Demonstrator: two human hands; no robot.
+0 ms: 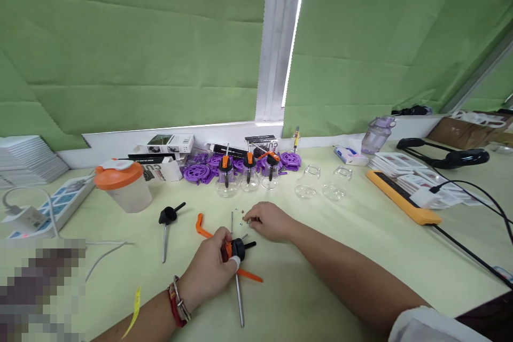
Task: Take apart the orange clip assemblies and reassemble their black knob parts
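Fingers of the left hand (210, 267) are curled shut around a small black plastic knob with an orange clip and a slim metal rod (238, 250); the rod runs down across the table toward the viewer, and an orange plastic strip (249, 276) juts out to the right beneath the hand. A bracelet of red cord and metal circles that wrist. The right hand (269, 221) lies just beyond, palm down on the pale yellow-green table (352, 256), its fingertips pinched together over a scatter of tiny metal screws (240, 216); whether a screw is actually gripped cannot be told.

Another curved orange plastic piece (201, 227) lies just left of the held knob. Further left, a second black knob on a metal rod (166, 224) rests flat. Behind the hands stand three small round clear glass jars with black-and-orange tops (248, 176), and to their right two bare glass jars (323, 181) without tops. Purple plastic spoked wheels (198, 172) are heaped at the back beside white cardboard boxes. A frosted plastic cup with an orange lid (122, 184) stands at the left.
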